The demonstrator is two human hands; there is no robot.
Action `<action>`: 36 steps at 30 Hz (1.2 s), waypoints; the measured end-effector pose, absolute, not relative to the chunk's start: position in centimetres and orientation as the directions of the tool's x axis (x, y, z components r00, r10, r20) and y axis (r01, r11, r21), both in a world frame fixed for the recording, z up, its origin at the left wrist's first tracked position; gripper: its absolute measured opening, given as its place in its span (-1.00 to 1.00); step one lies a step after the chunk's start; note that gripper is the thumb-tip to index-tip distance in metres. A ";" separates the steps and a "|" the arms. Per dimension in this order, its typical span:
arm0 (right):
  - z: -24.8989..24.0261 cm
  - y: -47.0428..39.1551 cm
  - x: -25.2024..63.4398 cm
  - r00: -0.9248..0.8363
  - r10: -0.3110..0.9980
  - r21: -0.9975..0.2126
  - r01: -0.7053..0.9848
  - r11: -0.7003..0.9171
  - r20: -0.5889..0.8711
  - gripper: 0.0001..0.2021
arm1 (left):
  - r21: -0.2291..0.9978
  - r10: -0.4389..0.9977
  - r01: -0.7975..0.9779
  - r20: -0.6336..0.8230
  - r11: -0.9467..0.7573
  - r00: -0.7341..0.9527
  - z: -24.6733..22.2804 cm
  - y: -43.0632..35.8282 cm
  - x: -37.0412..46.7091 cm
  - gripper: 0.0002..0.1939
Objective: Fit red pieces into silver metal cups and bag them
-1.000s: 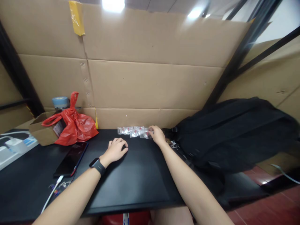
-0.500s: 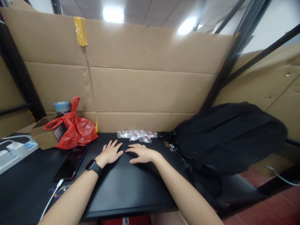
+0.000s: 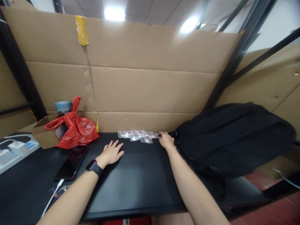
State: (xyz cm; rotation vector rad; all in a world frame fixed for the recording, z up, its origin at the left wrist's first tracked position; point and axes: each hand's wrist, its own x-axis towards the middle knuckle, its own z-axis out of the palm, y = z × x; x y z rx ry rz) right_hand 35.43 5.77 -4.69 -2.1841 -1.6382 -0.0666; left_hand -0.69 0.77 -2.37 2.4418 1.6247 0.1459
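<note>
Below the desk's (image 3: 138, 181) front edge, a red object (image 3: 138, 220) is cut off by the frame; marks on its pale tag are unreadable. The left forearm partly covers some small trinkets (image 3: 58, 190) beside a white cable (image 3: 50, 197). The left hand (image 3: 110, 153) lies palm down, fingers spread, holding nothing visible; the smartwatch (image 3: 91, 165) screen is dark. Farther back, the right hand (image 3: 166, 140) curls at a strap (image 3: 173, 133) of the black backpack (image 3: 234, 134); its fingertips are hidden, so a grip can't be confirmed. Just left of it, clear packets (image 3: 134, 137) lie clustered along the desk's rear, their red print too small to read. A red bag (image 3: 82, 131) hides part of an open carton (image 3: 43, 134), whose label is illegible.
</note>
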 end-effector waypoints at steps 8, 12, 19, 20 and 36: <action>-2.7 5.9 33.3 0.272 0.753 -0.550 0.823 0.141 0.600 -0.64 | 0.352 0.859 0.787 0.277 -0.508 0.431 -1.8 -0.2 0.7 -0.57; -2.0 4.2 29.2 0.159 0.894 -0.851 0.412 0.326 0.419 -0.68 | 0.594 0.806 0.548 0.396 -0.590 0.440 -1.4 -0.9 2.0 -0.54; -1.2 -0.2 21.9 -0.249 0.906 -0.940 -0.099 0.327 0.341 -0.47 | 0.754 0.798 0.303 0.459 -0.583 0.392 -0.8 -1.3 2.6 -0.64; -1.2 -0.5 21.7 -0.261 0.906 -0.943 -0.111 0.313 0.332 -0.45 | 0.762 0.803 0.294 0.462 -0.577 0.377 -0.7 -1.2 2.5 -0.66; -1.0 -0.3 22.1 -0.309 0.793 -0.689 0.394 0.609 0.524 -0.77 | 0.681 0.769 0.366 0.508 -0.634 0.388 -0.7 -0.7 1.7 -0.51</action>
